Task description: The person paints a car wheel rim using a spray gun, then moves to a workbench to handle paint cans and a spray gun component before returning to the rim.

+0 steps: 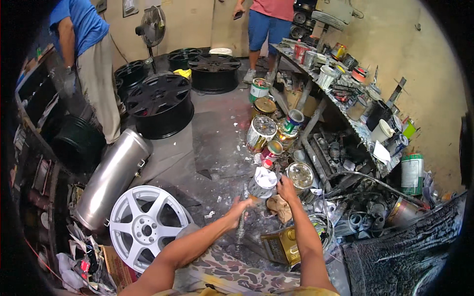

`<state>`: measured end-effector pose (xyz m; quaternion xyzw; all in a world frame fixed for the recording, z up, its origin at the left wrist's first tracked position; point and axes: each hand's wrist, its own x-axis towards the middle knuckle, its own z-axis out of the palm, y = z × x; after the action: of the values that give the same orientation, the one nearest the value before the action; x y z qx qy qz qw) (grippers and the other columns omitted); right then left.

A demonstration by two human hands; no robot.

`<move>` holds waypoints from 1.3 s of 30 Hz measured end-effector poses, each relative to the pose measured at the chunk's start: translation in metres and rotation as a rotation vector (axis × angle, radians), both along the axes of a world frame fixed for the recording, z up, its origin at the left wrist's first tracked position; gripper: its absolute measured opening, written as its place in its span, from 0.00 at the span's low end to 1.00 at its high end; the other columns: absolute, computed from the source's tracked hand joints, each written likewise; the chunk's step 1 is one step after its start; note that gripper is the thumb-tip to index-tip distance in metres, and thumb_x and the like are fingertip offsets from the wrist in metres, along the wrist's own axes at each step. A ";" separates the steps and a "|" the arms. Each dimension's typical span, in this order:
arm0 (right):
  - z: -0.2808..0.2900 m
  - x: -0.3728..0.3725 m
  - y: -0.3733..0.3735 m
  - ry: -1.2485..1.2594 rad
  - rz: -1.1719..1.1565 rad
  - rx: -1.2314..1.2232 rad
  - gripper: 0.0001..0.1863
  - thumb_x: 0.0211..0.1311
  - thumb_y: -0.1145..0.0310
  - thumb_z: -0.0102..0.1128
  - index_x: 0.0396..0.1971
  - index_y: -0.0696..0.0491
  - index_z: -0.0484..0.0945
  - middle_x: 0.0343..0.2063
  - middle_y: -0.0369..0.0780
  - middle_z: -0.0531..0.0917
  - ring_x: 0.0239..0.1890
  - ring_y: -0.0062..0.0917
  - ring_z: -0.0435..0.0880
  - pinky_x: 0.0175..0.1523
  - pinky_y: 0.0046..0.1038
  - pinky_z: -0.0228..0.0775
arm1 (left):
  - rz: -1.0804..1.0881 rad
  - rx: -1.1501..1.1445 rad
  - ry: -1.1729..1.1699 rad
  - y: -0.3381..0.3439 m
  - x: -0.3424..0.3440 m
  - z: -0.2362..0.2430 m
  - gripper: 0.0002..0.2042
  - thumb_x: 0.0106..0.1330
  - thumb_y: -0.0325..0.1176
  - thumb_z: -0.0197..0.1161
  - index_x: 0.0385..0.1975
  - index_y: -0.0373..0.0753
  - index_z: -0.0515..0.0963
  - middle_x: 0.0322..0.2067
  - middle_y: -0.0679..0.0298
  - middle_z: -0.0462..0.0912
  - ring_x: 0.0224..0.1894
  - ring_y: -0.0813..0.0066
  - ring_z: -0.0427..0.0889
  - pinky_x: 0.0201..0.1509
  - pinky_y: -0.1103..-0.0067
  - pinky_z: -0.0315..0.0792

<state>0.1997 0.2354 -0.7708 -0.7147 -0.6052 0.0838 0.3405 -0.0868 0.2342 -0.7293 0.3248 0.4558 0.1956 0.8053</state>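
Note:
A can with crumpled white paper over its mouth (265,178) stands on the floor in front of me. My left hand (239,211) is at the can's near left side, its fingers partly smeared, beside an upright grey, paint-crusted stick-like thing (241,229). Whether it grips this I cannot tell. My right hand (285,188) is closed at the can's right side around something small and dark, mostly hidden by the fingers. Just right of that hand stands a round paint can (300,174). Crumpled brown paper (279,209) lies between my forearms.
A white wheel rim (147,228) and silver cylinder (113,177) lie left; black rims (160,106) sit beyond. Paint cans (261,133) line the cluttered bench (340,106). A gold tin (284,245) is near my right forearm. Two people (91,64) (269,29) stand farther back.

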 end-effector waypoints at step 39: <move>0.013 -0.009 0.028 0.127 0.096 -0.212 0.18 0.74 0.59 0.56 0.40 0.61 0.81 0.37 0.61 0.84 0.45 0.60 0.83 0.50 0.52 0.76 | 0.049 -0.040 0.077 0.007 -0.005 0.003 0.50 0.53 0.46 0.69 0.76 0.49 0.49 0.48 0.68 0.77 0.38 0.75 0.68 0.38 0.74 0.68</move>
<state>0.1906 0.2639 -0.7582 -0.7102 -0.6036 0.2086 0.2962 -0.0914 0.2412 -0.7262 0.3046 0.4982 0.1935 0.7884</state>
